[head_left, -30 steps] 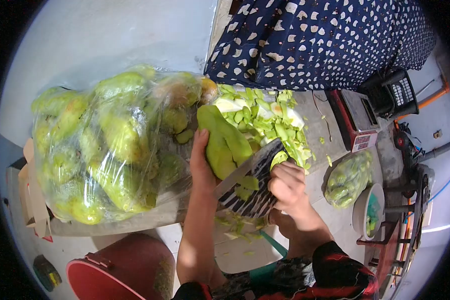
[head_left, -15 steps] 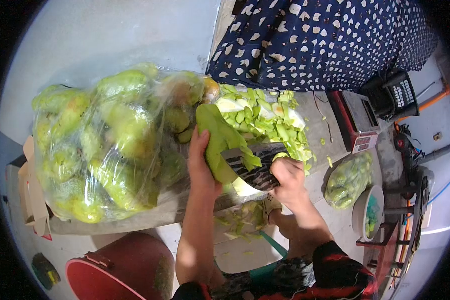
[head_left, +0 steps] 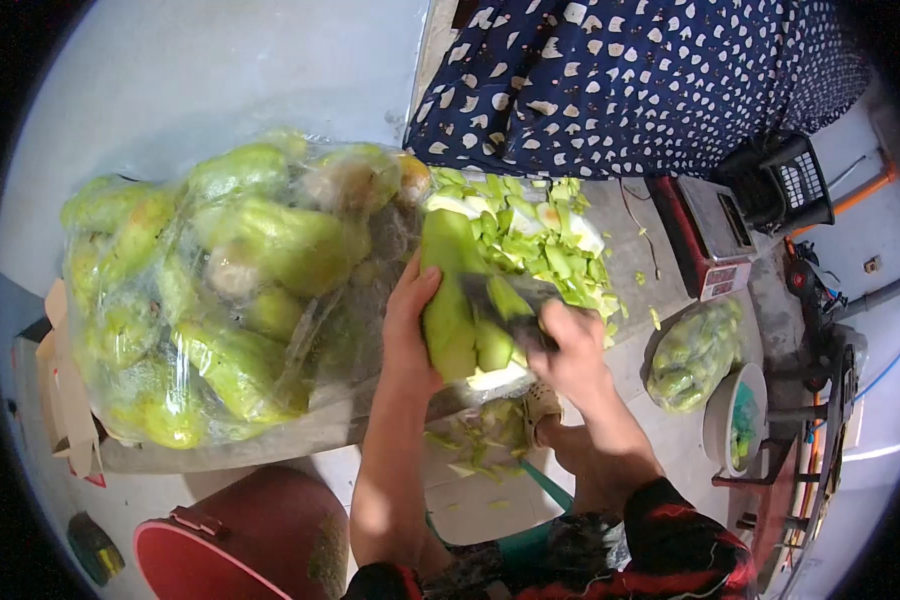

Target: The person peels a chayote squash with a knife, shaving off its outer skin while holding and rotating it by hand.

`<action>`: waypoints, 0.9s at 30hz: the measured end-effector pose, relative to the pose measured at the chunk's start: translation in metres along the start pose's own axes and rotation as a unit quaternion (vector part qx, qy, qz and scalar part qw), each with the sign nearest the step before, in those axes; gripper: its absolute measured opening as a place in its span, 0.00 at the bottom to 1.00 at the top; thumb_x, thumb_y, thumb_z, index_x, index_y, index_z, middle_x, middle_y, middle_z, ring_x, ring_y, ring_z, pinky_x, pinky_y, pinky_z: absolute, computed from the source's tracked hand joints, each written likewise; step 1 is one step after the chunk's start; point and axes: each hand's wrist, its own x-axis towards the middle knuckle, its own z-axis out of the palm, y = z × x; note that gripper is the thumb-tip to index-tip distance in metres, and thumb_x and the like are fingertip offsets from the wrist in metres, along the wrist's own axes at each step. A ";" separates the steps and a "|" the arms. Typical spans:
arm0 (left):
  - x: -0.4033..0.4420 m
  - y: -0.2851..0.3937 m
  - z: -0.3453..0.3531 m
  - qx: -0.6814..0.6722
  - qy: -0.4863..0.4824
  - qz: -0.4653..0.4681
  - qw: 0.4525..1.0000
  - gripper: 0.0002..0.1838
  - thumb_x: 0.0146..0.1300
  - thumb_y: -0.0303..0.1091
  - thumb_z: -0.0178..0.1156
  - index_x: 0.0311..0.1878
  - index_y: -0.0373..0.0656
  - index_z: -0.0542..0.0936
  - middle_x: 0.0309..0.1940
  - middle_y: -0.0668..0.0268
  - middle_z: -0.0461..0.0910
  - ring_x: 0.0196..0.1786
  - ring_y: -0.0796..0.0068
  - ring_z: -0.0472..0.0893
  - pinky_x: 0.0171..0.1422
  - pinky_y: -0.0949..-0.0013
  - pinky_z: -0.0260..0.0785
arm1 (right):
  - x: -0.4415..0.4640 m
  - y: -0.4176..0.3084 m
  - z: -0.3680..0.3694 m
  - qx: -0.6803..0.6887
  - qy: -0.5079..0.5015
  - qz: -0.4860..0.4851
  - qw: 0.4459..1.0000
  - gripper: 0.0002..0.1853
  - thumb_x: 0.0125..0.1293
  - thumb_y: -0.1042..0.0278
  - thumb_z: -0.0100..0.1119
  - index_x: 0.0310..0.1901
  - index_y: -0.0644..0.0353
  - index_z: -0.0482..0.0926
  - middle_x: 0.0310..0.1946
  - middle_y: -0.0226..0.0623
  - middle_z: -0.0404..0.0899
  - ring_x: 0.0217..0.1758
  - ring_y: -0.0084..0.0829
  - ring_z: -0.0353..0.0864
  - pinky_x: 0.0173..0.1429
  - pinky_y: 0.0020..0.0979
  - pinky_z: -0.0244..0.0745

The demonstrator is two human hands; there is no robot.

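My left hand (head_left: 410, 325) is wrapped around the near side of a large green fruit (head_left: 448, 300), which I hold upright above the table edge; its kind is not certain. My right hand (head_left: 575, 350), blurred, is closed around the handle of a knife (head_left: 498, 295). The broad dark blade lies against the fruit's right side, where a green slice stands partly lifted. Pale cut flesh shows near the bottom. Behind the fruit lies a heap of green peelings and white-fleshed pieces (head_left: 560, 260). Left of my hand sits a clear plastic bag of green fruits (head_left: 240, 290).
A red-sided scale (head_left: 705, 235) and a black basket (head_left: 785, 190) stand at the right. On the floor are a bagged green bundle (head_left: 695, 360), a white tub (head_left: 720, 420) and a large red bucket (head_left: 240, 530). A dark patterned cloth (head_left: 620, 90) hangs behind the table.
The fruit has turned more upright and shifted slightly right. The knife has swung from the lower right to lie across the fruit's side, and the hanging slice has changed position.
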 end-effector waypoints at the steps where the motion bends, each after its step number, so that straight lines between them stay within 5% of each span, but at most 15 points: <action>1: -0.001 -0.002 0.002 0.013 0.001 -0.001 1.000 0.30 0.65 0.39 0.53 0.69 0.38 0.64 0.55 0.58 0.76 0.54 0.67 0.79 0.59 0.65 0.73 | 0.001 0.010 0.010 -0.008 0.008 0.055 0.998 0.12 0.39 0.78 0.61 0.27 0.59 0.68 0.19 0.43 0.70 0.22 0.49 0.73 0.27 0.42 0.68; 5: 0.001 -0.003 -0.004 0.000 0.000 -0.016 1.000 0.31 0.65 0.40 0.53 0.69 0.38 0.64 0.56 0.59 0.76 0.55 0.67 0.79 0.60 0.64 0.73 | 0.003 0.010 0.007 0.024 0.032 -0.008 0.999 0.14 0.42 0.81 0.61 0.21 0.60 0.62 0.14 0.39 0.63 0.15 0.43 0.65 0.21 0.35 0.61; 16: 0.003 -0.015 -0.008 -0.023 0.031 -0.075 0.996 0.33 0.64 0.41 0.55 0.70 0.39 0.62 0.58 0.57 0.75 0.58 0.65 0.78 0.62 0.61 0.72 | 0.008 0.000 -0.025 0.079 -0.011 -0.097 0.992 0.22 0.43 0.73 0.72 0.20 0.58 0.61 0.14 0.34 0.57 0.16 0.38 0.59 0.21 0.34 0.53; 18: -0.003 -0.010 0.008 0.002 -0.065 -0.057 0.996 0.34 0.64 0.41 0.55 0.72 0.40 0.61 0.60 0.57 0.73 0.58 0.64 0.78 0.63 0.61 0.71 | 0.012 -0.011 -0.054 0.070 -0.044 -0.086 0.993 0.24 0.43 0.70 0.73 0.19 0.57 0.59 0.14 0.33 0.55 0.14 0.38 0.58 0.21 0.36 0.51; 20: -0.006 -0.010 0.014 0.000 -0.085 -0.060 0.995 0.34 0.64 0.42 0.54 0.72 0.40 0.61 0.61 0.57 0.73 0.59 0.63 0.77 0.64 0.61 0.71 | 0.007 -0.020 -0.069 0.056 -0.059 -0.062 0.995 0.21 0.37 0.66 0.72 0.25 0.58 0.65 0.18 0.39 0.65 0.22 0.47 0.70 0.26 0.41 0.64; 24: 0.004 -0.020 -0.007 -0.082 -0.019 -0.072 0.994 0.31 0.65 0.42 0.53 0.70 0.40 0.64 0.60 0.59 0.74 0.57 0.64 0.78 0.62 0.61 0.72 | 0.006 -0.010 -0.048 0.004 -0.080 -0.030 0.996 0.21 0.34 0.73 0.68 0.29 0.59 0.65 0.20 0.42 0.69 0.24 0.50 0.72 0.29 0.44 0.67; 27: 0.014 -0.024 -0.033 -0.066 0.097 -0.046 0.992 0.23 0.66 0.48 0.53 0.57 0.42 0.77 0.50 0.57 0.82 0.51 0.58 0.82 0.58 0.55 0.75 | 0.004 0.002 -0.019 -0.025 -0.105 0.004 0.994 0.20 0.34 0.75 0.66 0.30 0.58 0.66 0.22 0.42 0.72 0.26 0.51 0.74 0.30 0.46 0.69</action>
